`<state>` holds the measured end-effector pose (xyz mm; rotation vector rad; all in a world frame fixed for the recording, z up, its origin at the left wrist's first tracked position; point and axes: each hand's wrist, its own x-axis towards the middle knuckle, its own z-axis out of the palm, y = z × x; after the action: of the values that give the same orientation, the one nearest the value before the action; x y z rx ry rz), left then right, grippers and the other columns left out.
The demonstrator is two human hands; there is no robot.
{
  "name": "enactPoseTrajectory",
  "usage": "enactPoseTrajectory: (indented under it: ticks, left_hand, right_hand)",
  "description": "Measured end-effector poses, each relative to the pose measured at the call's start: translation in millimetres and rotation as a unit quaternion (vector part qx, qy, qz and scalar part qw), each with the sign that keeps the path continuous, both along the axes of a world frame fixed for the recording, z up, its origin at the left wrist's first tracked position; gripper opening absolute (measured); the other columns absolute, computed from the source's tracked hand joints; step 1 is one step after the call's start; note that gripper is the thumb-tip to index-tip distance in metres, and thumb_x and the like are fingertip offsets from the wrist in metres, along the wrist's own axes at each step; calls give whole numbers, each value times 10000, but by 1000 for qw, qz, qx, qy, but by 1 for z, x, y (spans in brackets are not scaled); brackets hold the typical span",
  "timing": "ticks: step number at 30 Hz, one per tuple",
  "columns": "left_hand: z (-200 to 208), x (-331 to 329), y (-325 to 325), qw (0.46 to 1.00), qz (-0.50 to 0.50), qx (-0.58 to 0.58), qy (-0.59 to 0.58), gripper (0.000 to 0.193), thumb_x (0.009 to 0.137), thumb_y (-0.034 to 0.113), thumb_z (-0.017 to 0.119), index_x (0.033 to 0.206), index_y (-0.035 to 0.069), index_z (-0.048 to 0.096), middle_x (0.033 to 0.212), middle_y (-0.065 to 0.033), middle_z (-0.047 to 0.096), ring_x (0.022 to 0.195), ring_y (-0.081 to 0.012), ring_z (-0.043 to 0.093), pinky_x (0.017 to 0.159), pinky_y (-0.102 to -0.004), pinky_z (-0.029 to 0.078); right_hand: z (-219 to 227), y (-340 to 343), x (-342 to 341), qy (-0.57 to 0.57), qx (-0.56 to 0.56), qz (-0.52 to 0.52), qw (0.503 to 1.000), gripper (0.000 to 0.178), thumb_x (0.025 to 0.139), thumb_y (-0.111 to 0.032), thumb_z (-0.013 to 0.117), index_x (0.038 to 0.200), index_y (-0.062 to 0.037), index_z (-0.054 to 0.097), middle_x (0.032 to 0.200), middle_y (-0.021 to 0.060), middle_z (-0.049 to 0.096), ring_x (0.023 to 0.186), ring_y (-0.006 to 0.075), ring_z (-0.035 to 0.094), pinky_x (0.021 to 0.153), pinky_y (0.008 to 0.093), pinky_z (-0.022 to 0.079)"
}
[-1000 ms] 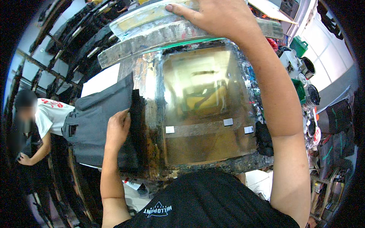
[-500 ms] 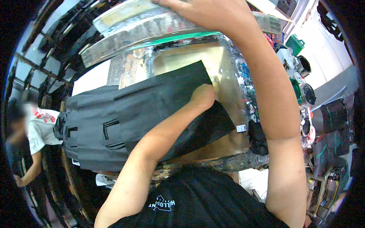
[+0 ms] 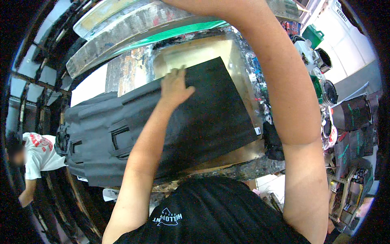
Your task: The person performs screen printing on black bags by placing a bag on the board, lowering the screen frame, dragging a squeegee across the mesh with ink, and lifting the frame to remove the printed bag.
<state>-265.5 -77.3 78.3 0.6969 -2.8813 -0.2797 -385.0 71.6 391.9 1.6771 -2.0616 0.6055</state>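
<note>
My left hand (image 3: 176, 86) rests on a flat black fabric piece (image 3: 211, 105), palm down with the fingers apart. The fabric looks smooth at its right end. Toward the left it is creased, with squarish strap-like loops (image 3: 120, 136). Beneath it is a shiny gold-coloured board (image 3: 239, 53). At the top, my right hand (image 3: 199, 5) reaches to a raised, paint-stained frame (image 3: 134, 34) that looks like a printing screen, with a green strip (image 3: 174, 34) along its lower edge. The picture's edge cuts off the right hand's fingers, so its grip is hidden.
On the left stands another person in a white shirt (image 3: 42, 152), beside dark racks. Paint tubs and cans (image 3: 327, 91) and a green jug (image 3: 313, 36) line the right. Black printed pieces (image 3: 351, 118) lie beyond them. A dark cloth (image 3: 273, 142) hangs by the board's right corner.
My left hand has moved left from the fabric's right end, its fingers now spread. That end now lies flatter and straighter. The raised frame appears further left and higher in view.
</note>
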Motion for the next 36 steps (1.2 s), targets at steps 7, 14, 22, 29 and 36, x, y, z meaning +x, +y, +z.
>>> enactPoseTrajectory:
  ticks: [7, 14, 22, 29, 36]
  left_hand:
    - [-14, 19, -50, 983, 50, -1, -179, 1191, 700, 614, 902, 1659, 117, 402, 1532, -200, 539, 1422, -454, 532, 1172, -626, 428]
    - [-3, -6, -78, 971, -24, 5, -237, 1061, 666, 602, 936, 1479, 44, 544, 1486, -203, 570, 1331, -435, 607, 1105, -524, 517]
    - [-18, 17, -78, 998, -52, 11, -15, 466, 997, 428, 713, 1191, 8, 669, 1093, -226, 720, 1151, -408, 693, 1003, -533, 538]
    - [-25, -4, -62, 989, -61, -104, 89, 354, 1079, 377, 606, 1055, 30, 670, 1020, -212, 730, 1020, -412, 707, 911, -528, 553]
    - [-33, -88, -117, 971, -108, -156, 146, 352, 1092, 383, 581, 1124, 47, 682, 1084, -184, 735, 1034, -413, 702, 924, -556, 533]
  right_hand:
    - [10, -16, -4, -12, 73, -48, 996, 680, 1115, -656, 390, 1042, -47, 684, 921, 74, 678, 872, 211, 643, 944, 456, 542]
    - [6, -6, -3, -7, 79, -59, 995, 672, 1113, -681, 361, 961, -84, 631, 865, 57, 640, 899, 202, 655, 1016, 495, 517]
    - [-1, -20, -5, 34, 69, -98, 992, 666, 1109, -677, 378, 963, -86, 649, 849, 42, 622, 802, 201, 586, 936, 463, 499]
    - [-4, -11, -23, 30, -6, 22, 999, 667, 1097, -657, 414, 900, -85, 697, 829, 60, 664, 780, 191, 607, 747, 391, 525]
    - [13, -5, 11, -4, -7, -72, 997, 681, 1068, -587, 473, 973, 23, 761, 962, 212, 757, 931, 296, 723, 846, 457, 571]
